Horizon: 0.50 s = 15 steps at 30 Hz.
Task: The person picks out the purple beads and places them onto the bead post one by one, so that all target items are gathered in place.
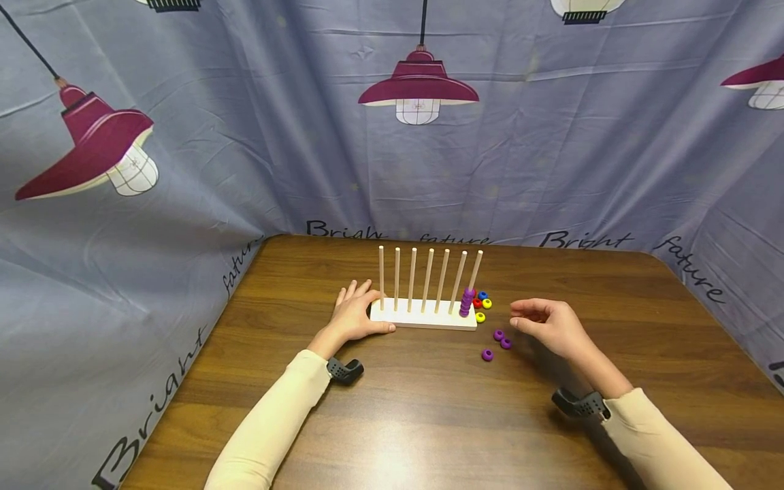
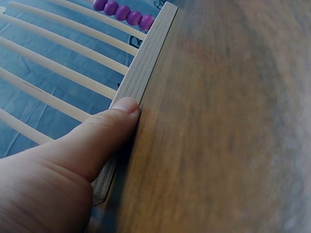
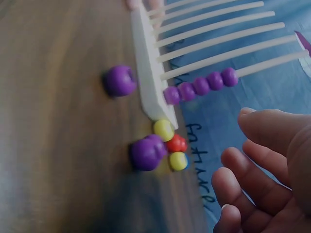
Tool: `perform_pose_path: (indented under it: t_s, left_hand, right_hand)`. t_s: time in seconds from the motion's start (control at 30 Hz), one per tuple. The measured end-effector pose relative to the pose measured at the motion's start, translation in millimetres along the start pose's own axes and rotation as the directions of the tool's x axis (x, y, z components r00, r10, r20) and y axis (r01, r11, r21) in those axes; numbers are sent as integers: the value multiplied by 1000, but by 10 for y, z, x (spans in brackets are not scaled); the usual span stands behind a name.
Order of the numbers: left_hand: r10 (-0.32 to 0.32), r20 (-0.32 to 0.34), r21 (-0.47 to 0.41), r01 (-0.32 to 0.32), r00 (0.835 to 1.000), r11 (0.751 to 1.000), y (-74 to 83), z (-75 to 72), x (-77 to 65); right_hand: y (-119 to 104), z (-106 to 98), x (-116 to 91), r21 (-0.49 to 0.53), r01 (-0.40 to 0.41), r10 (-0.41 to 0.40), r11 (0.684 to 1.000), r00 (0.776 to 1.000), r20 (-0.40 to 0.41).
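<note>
My left hand [image 1: 354,316] holds the left end of a white wooden peg stand [image 1: 422,314], its thumb along the front edge and its index finger behind the base. Several upright rods rise from the stand. Stacked on its rightmost rod are several purple beads [image 1: 467,303], which also show in the left wrist view as a purple row [image 2: 122,12]. To the right of the stand, my right hand [image 1: 551,327] hovers over the table with loosely bent fingers and nothing between them. Three loose purple beads [image 1: 505,344] lie between it and the stand.
By the stand's right end, yellow beads [image 1: 486,303], red beads [image 1: 477,303] and a blue bead [image 1: 482,295] lie close together. Everything rests on a brown wooden table [image 1: 392,408]. A blue-grey curtain [image 1: 514,170] printed with lamps hangs behind it.
</note>
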<state>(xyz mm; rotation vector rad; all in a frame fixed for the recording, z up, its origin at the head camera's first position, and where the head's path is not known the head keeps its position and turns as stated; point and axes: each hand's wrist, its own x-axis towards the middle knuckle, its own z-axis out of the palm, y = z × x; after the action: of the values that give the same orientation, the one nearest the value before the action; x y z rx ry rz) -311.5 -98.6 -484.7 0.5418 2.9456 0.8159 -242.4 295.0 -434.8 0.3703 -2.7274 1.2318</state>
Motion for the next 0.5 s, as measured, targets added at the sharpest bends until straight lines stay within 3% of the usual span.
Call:
perform_pose_path:
  t_s: [0.5]
  left_hand:
    - [-13,16,0,13,1000,1000,-3,-4,1]
  right_hand:
    - [190,156,-194,7,-59,59,998,998,2]
